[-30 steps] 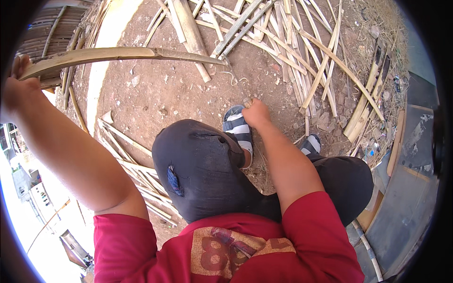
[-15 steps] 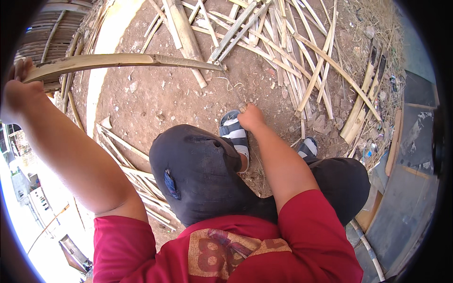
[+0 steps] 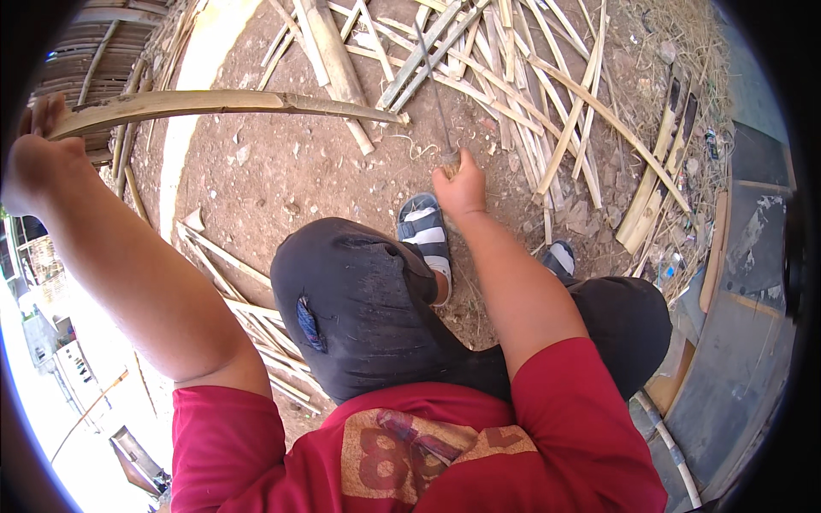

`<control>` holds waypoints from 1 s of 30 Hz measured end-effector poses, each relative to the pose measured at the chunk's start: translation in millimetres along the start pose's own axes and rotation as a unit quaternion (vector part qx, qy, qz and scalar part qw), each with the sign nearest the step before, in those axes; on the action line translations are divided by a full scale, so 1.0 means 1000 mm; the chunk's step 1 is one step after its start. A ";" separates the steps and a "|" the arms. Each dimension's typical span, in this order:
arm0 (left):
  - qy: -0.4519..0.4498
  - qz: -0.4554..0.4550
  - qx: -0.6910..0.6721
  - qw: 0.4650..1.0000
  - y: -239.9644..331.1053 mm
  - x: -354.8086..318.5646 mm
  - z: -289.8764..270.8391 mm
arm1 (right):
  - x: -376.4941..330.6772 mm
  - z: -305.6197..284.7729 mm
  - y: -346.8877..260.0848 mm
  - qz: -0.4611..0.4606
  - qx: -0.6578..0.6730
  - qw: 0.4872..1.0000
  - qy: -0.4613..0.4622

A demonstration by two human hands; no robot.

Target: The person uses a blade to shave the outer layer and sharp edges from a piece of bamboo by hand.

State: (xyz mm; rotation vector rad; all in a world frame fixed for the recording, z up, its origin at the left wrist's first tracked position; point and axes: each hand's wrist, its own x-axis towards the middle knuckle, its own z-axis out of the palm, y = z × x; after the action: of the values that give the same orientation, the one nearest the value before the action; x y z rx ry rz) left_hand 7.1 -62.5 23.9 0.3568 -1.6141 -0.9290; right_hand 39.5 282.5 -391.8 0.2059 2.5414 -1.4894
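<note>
My left hand [image 3: 43, 158], raised at the far left, is closed round one end of a split bamboo piece [image 3: 205, 103]. The bamboo stretches to the right above the ground, its far end near the crossed strips. In my right hand [image 3: 463, 184], in front of my sandalled foot, is the wooden handle of a long-bladed knife [image 3: 438, 98]. Its blade points away from me and shows edge-on as a thin dark line. The blade stands apart from the bamboo's tip, to its right.
Long split bamboo strips [image 3: 569, 128] lie crossed in a heap at the far right. A thicker bamboo pole [image 3: 342, 68] lies beyond the held piece. More strips [image 3: 256, 325] lie left of my knee. Dark panels [image 3: 753, 248] stand along the right side.
My right hand has risen away from my foot, and the knife's blade has swung up to point away from me. My left hand and the bamboo have shifted slightly upward.
</note>
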 end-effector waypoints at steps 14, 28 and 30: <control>0.002 -0.033 -0.146 0.989 -0.008 0.005 -0.015 | 0.025 -0.017 -0.071 -0.039 0.122 0.992 0.021; -0.010 -0.013 -0.116 0.993 0.004 -0.015 -0.007 | 0.002 -0.001 0.020 0.052 -0.054 0.993 -0.093; -0.006 -0.006 -0.132 0.991 0.011 -0.028 0.002 | 0.012 -0.004 0.004 0.065 0.045 0.995 -0.058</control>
State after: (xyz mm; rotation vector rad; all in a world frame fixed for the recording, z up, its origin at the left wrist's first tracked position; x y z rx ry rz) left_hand 16.2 -35.7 12.5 0.1763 -1.4782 -1.1407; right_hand 28.5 288.3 -395.8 0.2836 2.3255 -1.5206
